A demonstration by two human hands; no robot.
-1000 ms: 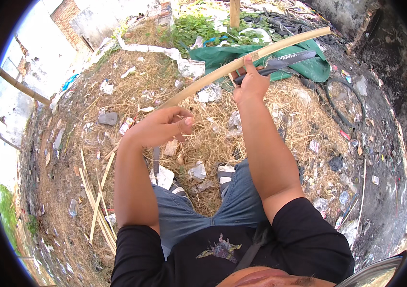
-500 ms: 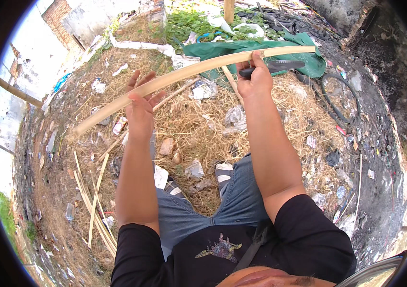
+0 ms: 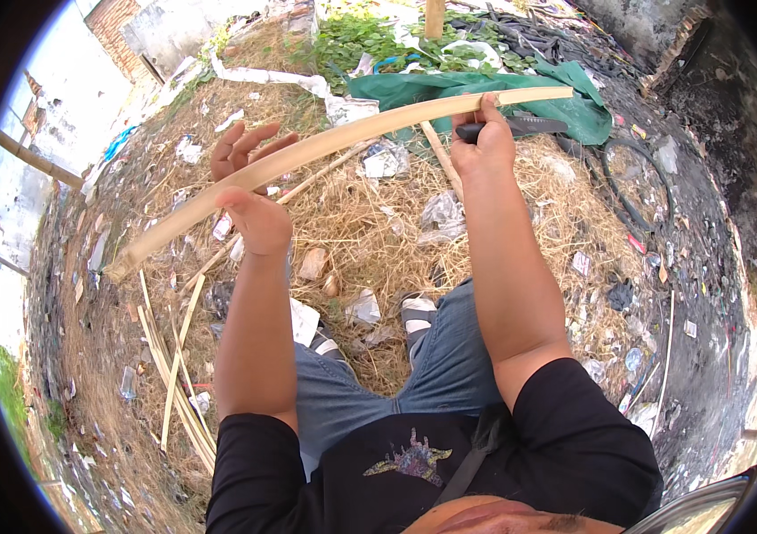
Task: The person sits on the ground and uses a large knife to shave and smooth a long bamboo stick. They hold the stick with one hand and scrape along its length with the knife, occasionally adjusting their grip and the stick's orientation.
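A long, pale split bamboo strip (image 3: 334,142) slants across in front of me, its left end lower and nearer. My right hand (image 3: 484,138) grips it close to its far right end. Held in that same hand is a knife (image 3: 530,125) with a black handle and a dark blade pointing right. My left hand (image 3: 254,191) is at the strip's left half, fingers stretched out and spread behind it and the thumb on the near side. The strip lies between thumb and fingers without the hand closing round it.
Several cut bamboo strips (image 3: 178,374) lie on the ground at left. Dry straw (image 3: 352,240) and scattered litter cover the ground before my feet. Beyond are a green sheet (image 3: 396,86), a bamboo post (image 3: 434,20) and leafy plants. A black hose loop (image 3: 606,173) lies at right.
The bamboo strip has shifted left, with its left end lower and nearer. My left hand has spread its fingers wider. My right hand still grips the strip and knife, slightly farther right.
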